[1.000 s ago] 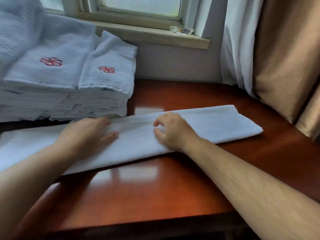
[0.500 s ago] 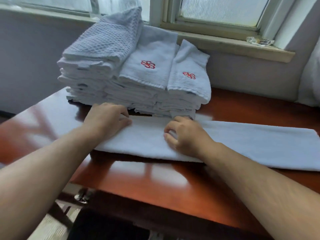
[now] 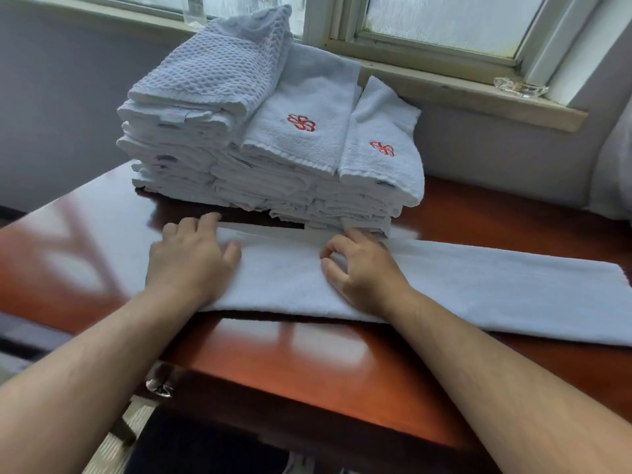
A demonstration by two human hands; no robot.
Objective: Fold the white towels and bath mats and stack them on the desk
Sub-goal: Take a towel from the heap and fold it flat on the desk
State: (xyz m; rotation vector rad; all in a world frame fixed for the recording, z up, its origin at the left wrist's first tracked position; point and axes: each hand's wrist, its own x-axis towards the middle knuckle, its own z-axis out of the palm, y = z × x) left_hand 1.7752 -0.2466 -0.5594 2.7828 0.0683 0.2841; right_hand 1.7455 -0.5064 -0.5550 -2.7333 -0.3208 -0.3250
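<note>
- The long white towel point(image 3: 478, 295) lies flat on the surface point(image 3: 290, 364), just in front of the stack of folded towels point(image 3: 273, 186). The towel's end to the right of the stack is cut by the frame edge, and its other end is hidden under the left hand point(image 3: 193, 265).
- The left hand is motion-blurred. Its grip is wide, with the fingers flat and pressing the towel in front of the stack's left half.
- The right hand point(image 3: 366, 278) sits in front of the stack's right corner with its fingers curled onto the towel. I cannot tell whether its grip pinches the cloth.
- A clear glass object point(image 3: 519, 87) on the sill point(image 3: 478, 100), behind and right of the stack, is too small to identify.
- Since half a second ago the left hand has drawn slightly away from the stack. The right hand and the towel are unchanged.
</note>
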